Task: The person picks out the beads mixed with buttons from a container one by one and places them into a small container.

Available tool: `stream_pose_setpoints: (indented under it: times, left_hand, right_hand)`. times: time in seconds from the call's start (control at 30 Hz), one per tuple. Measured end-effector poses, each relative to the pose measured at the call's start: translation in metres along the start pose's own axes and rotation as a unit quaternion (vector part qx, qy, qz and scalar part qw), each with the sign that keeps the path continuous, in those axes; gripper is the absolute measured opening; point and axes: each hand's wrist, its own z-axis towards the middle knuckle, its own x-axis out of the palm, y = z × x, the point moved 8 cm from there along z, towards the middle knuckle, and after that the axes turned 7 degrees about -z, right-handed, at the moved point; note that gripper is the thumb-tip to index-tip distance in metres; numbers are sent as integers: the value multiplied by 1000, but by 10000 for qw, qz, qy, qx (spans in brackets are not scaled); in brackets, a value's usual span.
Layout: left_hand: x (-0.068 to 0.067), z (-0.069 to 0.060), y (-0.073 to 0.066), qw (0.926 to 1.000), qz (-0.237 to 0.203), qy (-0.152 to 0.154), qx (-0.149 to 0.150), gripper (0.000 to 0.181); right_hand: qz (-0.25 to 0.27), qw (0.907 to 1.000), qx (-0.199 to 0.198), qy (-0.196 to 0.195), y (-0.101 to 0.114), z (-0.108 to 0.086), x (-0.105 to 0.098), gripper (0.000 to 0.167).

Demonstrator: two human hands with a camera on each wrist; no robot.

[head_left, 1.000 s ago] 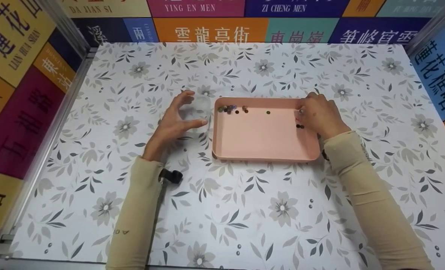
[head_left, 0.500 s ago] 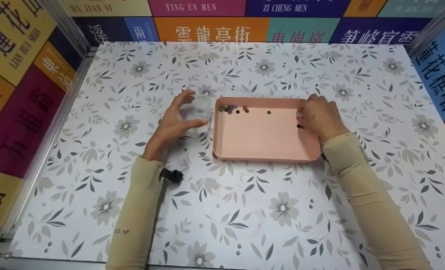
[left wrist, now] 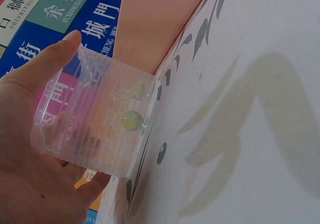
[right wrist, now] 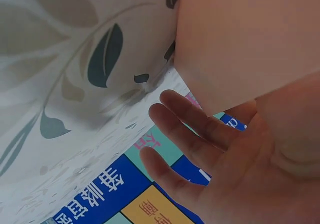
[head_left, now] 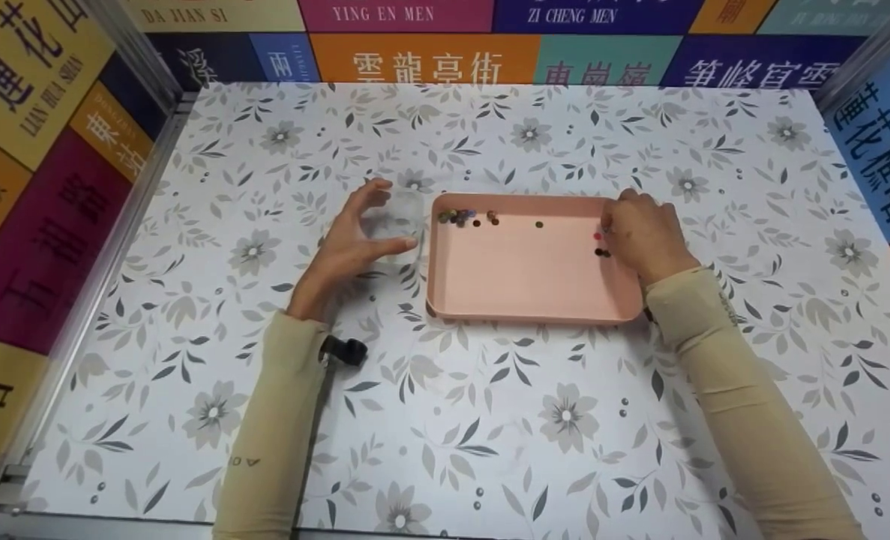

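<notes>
My left hand [head_left: 351, 232] is curved round a clear plastic container [head_left: 401, 225], thumb at its rim and fingers on the other side. Inside the container [left wrist: 100, 114] lies a yellow-green marble [left wrist: 132, 121], with a second one or its reflection behind. At the right wall of a pink tray [head_left: 527, 277], my right hand [head_left: 643, 232] reaches over the edge. Its thumb and forefinger are inside the tray, near a small red bead [head_left: 597, 236] and dark beads [head_left: 599, 253]; their tips are mostly hidden. The other three fingers [right wrist: 185, 134] hang loosely curved outside the wall.
Several mixed marbles [head_left: 456, 217] cluster in the tray's far left corner. A brown pair [head_left: 493, 219] and a lone green bead [head_left: 539, 224] lie along the far wall. The flowered tabletop [head_left: 445, 420] extends around the tray, bounded by printed panels [head_left: 422, 60].
Both hands stay almost where they were. The right fingertips shift slightly, so the red bead shows more clearly and a clear bead beside them is more hidden.
</notes>
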Motion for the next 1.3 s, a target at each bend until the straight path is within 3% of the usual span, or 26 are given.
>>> stream_pose_setpoints:
  times: [0.47, 0.83, 1.3]
  left_hand:
    - [0, -1, 1, 10000, 61, -30, 71, 95]
    - [0, 1, -1, 9999, 94, -41, 117, 94]
    - [0, 0, -1, 9999, 75, -31, 72, 94]
  right_hand:
    - [406, 9991, 21, 88, 2, -1, -7, 17]
    - [648, 9975, 229, -176, 5, 0, -16, 19]
    - [776, 9912, -217, -1054, 24, -2, -32, 16]
